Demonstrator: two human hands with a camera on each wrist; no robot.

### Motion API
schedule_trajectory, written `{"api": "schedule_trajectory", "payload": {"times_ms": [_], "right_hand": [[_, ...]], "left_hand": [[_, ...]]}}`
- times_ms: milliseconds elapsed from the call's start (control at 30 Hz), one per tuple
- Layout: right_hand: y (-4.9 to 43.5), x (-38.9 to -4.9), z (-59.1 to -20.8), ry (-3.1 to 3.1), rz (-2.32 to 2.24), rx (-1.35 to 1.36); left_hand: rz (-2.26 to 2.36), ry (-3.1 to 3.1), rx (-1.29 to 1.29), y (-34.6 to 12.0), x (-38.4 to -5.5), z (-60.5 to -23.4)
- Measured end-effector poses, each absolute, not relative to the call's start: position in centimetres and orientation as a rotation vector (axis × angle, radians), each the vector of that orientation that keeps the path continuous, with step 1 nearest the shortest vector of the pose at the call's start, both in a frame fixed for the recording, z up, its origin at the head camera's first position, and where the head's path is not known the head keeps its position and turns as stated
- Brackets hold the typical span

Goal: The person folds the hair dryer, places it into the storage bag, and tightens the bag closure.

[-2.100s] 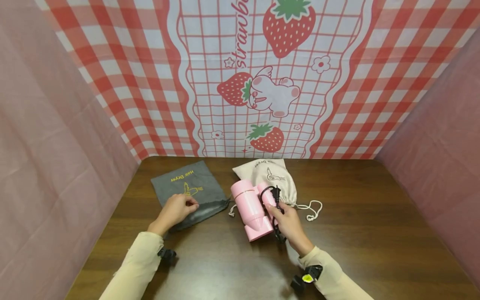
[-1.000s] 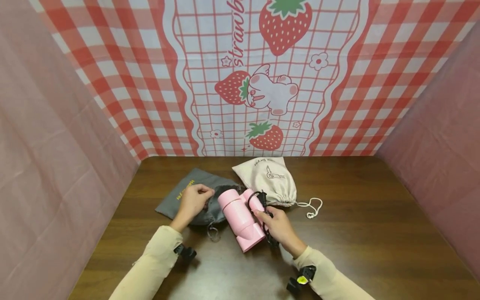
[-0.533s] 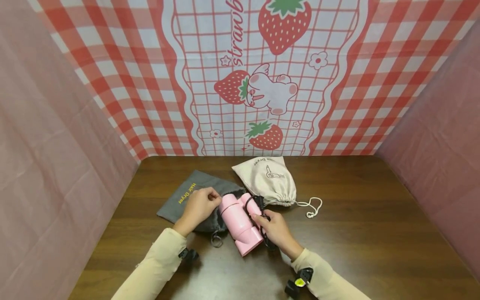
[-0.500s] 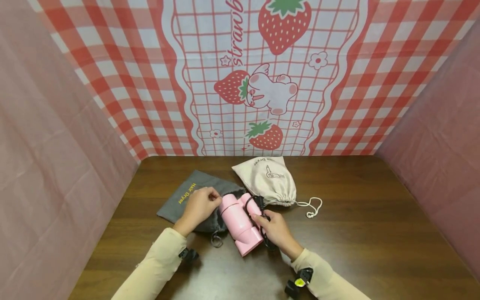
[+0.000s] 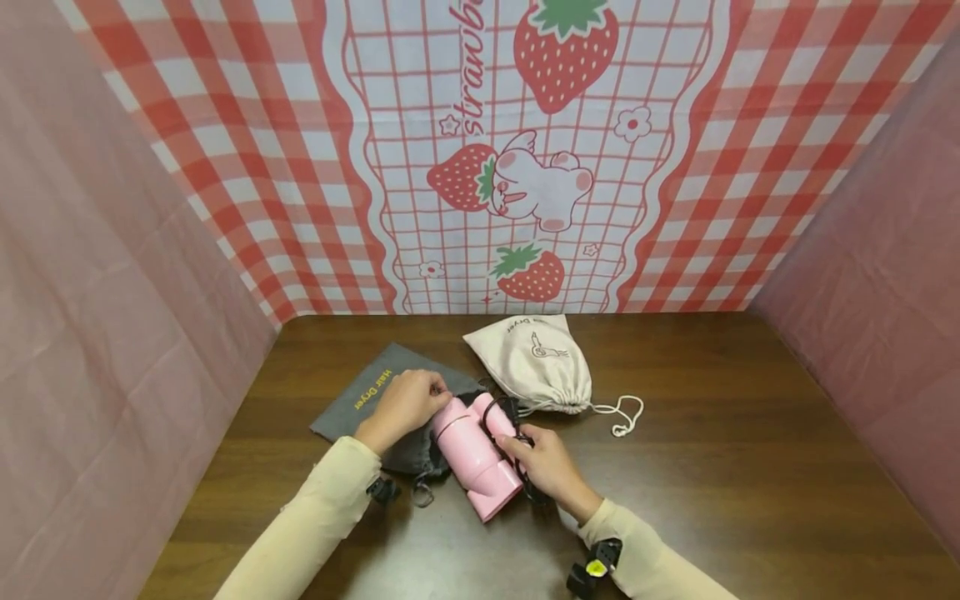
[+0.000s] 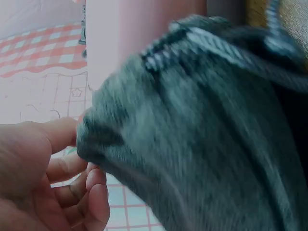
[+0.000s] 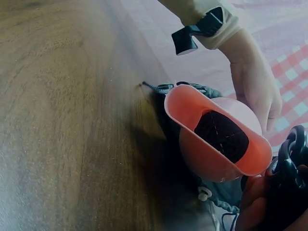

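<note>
My right hand (image 5: 547,462) grips the folded handle of a pink hair dryer (image 5: 467,454) together with its black cord (image 5: 527,479). The dryer's back end lies at the mouth of a grey drawstring bag (image 5: 362,402) with yellow "Hair Dryer" lettering. With thumb and fingers, my left hand (image 5: 405,407) pinches the edge of that mouth; the left wrist view shows the grey cloth (image 6: 159,130) between the fingertips, the pink barrel (image 6: 120,38) behind it. In the right wrist view the dryer's flat nozzle (image 7: 192,108) faces the camera. Part of the bag's mouth is hidden behind the dryer.
A cream drawstring bag (image 5: 534,367) with a dryer drawing lies behind the dryer, its white cord (image 5: 621,415) trailing right. The brown wooden table (image 5: 720,433) meets a strawberry-print cloth (image 5: 525,183) at the back and pink cloth walls at both sides.
The dryer has moved left and toward me, up to the grey bag's mouth. My left hand has shifted right, from the bag's face to its opening edge. The grey bag has turned.
</note>
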State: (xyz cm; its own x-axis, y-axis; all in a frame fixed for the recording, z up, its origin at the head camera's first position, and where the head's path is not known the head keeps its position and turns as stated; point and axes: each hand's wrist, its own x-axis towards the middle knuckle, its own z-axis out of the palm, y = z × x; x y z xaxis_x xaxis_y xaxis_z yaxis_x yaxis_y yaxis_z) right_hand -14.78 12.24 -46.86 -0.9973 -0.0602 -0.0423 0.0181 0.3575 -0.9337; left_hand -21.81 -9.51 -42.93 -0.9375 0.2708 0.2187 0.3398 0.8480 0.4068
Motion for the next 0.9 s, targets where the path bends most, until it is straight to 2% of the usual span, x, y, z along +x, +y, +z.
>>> {"api": "schedule_trajectory", "payload": {"times_ms": [233, 400, 600, 900], "right_hand": [[12.0, -14.9, -47.2, 2.566, -1.716, -0.081], [11.6, -15.0, -47.5, 2.531, -1.699, -0.098], [11.3, -15.2, -47.5, 2.535, -1.713, -0.127], [11.1, -15.3, -47.8, 2.559, -1.679, -0.200]], "left_hand": [[-0.805, -2.800, -0.436, -9.0, -21.4, -43.1], [-0.896, -2.780, -0.538, -8.5, -20.7, -42.7], [-0.718, -2.851, -0.635, -8.0, -20.6, -42.4], [-0.649, -2.832, -0.571, -7.4, -21.1, -42.9]]}}
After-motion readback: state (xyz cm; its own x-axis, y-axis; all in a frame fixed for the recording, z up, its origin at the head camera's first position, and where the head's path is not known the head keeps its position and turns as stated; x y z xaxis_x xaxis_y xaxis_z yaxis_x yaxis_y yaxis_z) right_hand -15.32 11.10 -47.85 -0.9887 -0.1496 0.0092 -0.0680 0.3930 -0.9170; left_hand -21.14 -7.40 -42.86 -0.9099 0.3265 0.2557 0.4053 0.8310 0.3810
